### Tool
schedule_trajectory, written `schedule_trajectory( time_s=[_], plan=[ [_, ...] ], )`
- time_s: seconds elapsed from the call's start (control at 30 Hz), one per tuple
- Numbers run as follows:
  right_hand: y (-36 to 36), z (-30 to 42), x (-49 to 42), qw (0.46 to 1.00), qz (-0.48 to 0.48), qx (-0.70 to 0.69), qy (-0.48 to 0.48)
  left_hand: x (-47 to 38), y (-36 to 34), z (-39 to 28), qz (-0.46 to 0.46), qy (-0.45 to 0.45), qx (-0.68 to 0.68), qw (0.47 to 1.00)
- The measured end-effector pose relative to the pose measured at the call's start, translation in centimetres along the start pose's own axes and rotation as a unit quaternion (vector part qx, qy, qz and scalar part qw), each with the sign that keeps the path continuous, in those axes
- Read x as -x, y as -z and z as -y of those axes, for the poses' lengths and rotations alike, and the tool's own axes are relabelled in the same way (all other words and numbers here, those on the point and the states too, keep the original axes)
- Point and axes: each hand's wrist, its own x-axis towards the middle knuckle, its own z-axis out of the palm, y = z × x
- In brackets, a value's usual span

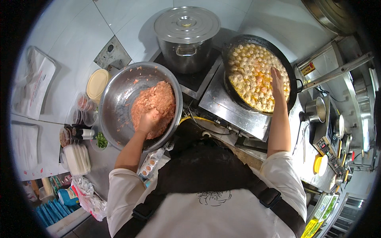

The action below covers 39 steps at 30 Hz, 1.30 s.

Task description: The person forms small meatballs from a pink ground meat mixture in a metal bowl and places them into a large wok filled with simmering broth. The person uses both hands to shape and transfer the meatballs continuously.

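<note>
On the left, a large stainless steel bowl (114, 101) holds a mound of pink minced meat (156, 95), heaped against its right side. My left hand (149, 119) is pressed into this mince, its fingers curled and partly buried in it. To the right, a wide black wok-like pan (293, 101) is full of pale meatballs (253, 76) in yellowish, oily liquid. Above the right part of the pan hovers my right hand (277, 81), fingers extended, with nothing visible in it. Some pinker pieces lie among the meatballs near its middle.
A lidded steel stockpot (187, 44) stands behind, between bowl and pan. Left of the bowl are lidded plastic tubs (97, 84), chopped greens (101, 139) and stacked white containers (77, 159). Far right, a small saucepan (316, 110) and a yellow-rimmed bowl (320, 165) sit on the counter.
</note>
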Motion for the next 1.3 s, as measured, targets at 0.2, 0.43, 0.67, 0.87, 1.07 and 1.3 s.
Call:
schedule_trajectory(
  time_s=[0.2, 0.43, 0.67, 0.87, 1.07, 1.3],
  plan=[
    [-2.3, 1.9, 7.1, 0.995, 0.091, -0.025, 0.018, -2.5, 3.3, -5.7, -0.084, 0.169, 0.401, 0.897],
    [-7.2, 2.0, 11.6, 0.978, 0.202, -0.019, 0.048, -5.6, 8.8, -10.3, -0.121, 0.095, 0.698, 0.699],
    [-7.7, 1.7, 12.0, 0.975, 0.217, 0.012, 0.046, -6.2, 7.2, -10.0, -0.262, 0.066, 0.561, 0.782],
    [-7.2, 1.5, 12.3, 0.973, 0.224, 0.023, 0.045, -5.8, 8.1, -9.1, -0.152, 0.167, 0.639, 0.735],
    [-7.5, 1.3, 12.6, 0.969, 0.241, 0.020, 0.045, -6.0, 7.4, -9.8, -0.233, 0.067, 0.582, 0.776],
    [-7.7, 2.2, 13.0, 0.965, 0.249, 0.036, 0.070, -6.0, 8.5, -10.6, -0.178, 0.113, 0.655, 0.726]
  ],
)
